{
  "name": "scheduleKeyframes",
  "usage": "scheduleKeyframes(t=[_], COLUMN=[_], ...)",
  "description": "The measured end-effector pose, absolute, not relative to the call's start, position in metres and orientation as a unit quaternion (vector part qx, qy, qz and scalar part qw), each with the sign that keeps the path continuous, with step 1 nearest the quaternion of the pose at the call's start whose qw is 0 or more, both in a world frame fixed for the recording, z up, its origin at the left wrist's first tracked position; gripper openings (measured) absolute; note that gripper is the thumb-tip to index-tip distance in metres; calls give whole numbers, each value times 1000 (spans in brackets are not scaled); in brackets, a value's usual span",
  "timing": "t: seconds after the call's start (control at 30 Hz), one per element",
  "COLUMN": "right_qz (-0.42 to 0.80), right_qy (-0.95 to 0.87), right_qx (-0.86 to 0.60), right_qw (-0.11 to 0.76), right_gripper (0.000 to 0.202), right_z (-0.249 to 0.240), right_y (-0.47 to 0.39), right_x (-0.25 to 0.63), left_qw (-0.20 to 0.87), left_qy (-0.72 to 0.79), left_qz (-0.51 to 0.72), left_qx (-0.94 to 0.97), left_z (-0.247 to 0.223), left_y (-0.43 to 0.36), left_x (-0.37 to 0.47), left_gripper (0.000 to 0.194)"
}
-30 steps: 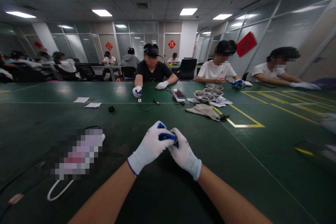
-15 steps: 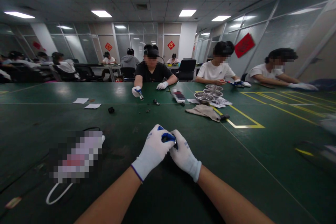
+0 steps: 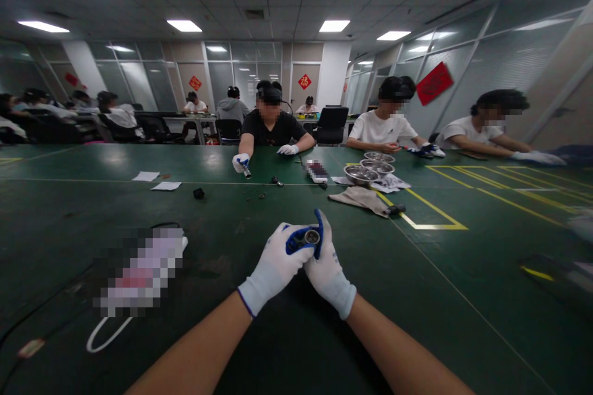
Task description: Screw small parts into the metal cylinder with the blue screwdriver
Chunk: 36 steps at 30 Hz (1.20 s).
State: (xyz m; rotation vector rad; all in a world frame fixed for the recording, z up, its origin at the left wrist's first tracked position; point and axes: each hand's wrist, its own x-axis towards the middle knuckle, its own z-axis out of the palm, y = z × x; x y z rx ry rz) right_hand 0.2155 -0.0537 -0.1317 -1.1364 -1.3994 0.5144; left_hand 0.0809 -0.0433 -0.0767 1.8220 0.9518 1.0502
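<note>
Two hands (image 3: 278, 259) (image 3: 327, 271) (left grip snug) on metal part (image 3: 312, 237)

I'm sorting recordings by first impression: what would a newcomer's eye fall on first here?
First come the white-gloved left hand and right hand, close together at centre, with a small round metal part between them. Next are the shiny bowls beyond, right of centre, and the large red sign at upper right.

Ring-ended, seemingly metal part (image 3: 312, 236) between left grip (image 3: 280, 257) and right grip (image 3: 326, 264); bowls (image 3: 361, 174) beyond
</note>
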Motion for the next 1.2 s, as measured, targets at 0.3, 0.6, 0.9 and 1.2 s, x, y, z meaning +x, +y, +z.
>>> scheduleKeyframes(t=[0.3,0.6,0.9,1.2], right_qz=[164,176,152,136], right_qy=[-620,-551,-487,-469], right_qx=[-480,-554,-565,-582], right_qw=[599,599,648,650], right_gripper=[83,63,37,30], right_z=[-129,-153,-143,-147], right_y=[-47,-22,-17,-13], right_x=[220,238,242,244], left_qw=[405,164,160,134], left_qy=[344,474,494,541], left_qz=[437,313,280,265], left_qx=[726,806,808,787], left_z=[-82,-103,-106,-99], left_y=[-34,-13,-14,-17], left_x=[73,64,64,61], left_gripper=[36,45,49,12])
